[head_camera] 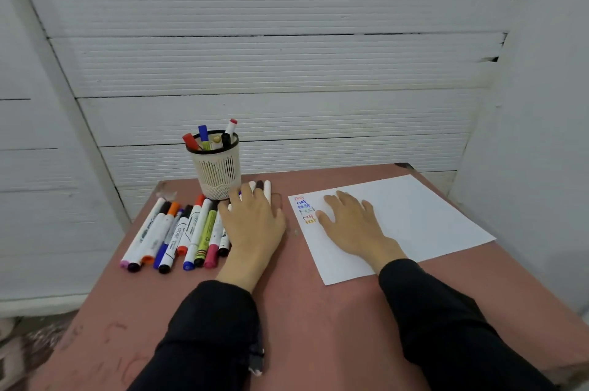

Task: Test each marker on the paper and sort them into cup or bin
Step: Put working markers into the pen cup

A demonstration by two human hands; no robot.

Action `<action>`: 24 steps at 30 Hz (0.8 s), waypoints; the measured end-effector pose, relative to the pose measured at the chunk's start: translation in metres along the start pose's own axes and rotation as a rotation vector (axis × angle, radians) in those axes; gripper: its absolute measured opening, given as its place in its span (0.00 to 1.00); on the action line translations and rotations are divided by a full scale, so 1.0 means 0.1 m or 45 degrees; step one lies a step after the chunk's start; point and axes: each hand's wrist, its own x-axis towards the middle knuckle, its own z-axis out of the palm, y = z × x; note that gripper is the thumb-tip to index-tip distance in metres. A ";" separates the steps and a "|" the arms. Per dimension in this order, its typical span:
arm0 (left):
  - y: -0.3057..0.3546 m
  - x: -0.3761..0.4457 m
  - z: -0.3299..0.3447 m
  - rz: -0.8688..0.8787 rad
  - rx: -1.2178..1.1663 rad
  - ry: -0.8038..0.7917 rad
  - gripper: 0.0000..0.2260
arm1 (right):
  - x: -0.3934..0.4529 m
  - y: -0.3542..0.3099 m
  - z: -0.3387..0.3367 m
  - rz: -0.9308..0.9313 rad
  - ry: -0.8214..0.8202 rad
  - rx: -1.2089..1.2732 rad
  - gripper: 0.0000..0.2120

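Single head view, close above table [318, 311], facing forward-down toward wall [271, 65].

One cup [217, 167] stands left of centre with about five markers [203, 133] in it. Roughly ten more markers [195, 231] lie at lower left. One paper sheet [414, 215] carries six written words [304, 209]. Two hands.

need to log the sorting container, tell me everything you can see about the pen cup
The pen cup is a small round holder, cream-white and plastic-looking, with vertical slots in its wall, a finer mesh band at the base and a dark rim. It stands upright on the reddish table, near the far edge, just beyond the row of loose markers. Several markers stand in it, caps up: red, blue, black, one white with a red tip, and a yellowish one. The left hand lies close beside its base; contact cannot be told.
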 end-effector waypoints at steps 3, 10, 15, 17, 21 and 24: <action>0.01 0.02 0.05 0.017 0.040 -0.048 0.21 | 0.02 0.01 0.01 0.001 0.001 -0.019 0.26; 0.03 0.05 0.03 0.088 -0.037 -0.025 0.19 | 0.03 0.02 0.01 0.011 -0.025 -0.011 0.26; 0.01 0.11 0.00 -0.007 -1.103 -0.072 0.15 | 0.00 0.04 -0.01 0.009 -0.006 0.179 0.28; 0.04 0.10 -0.04 -0.002 -1.253 -0.139 0.19 | -0.01 0.01 -0.04 0.027 0.141 0.553 0.32; 0.06 0.10 -0.09 -0.019 -1.217 -0.244 0.22 | -0.01 0.05 -0.14 -0.045 0.591 0.759 0.30; 0.07 0.11 -0.07 -0.070 -1.225 -0.297 0.20 | 0.00 0.08 -0.14 -0.142 0.682 0.581 0.17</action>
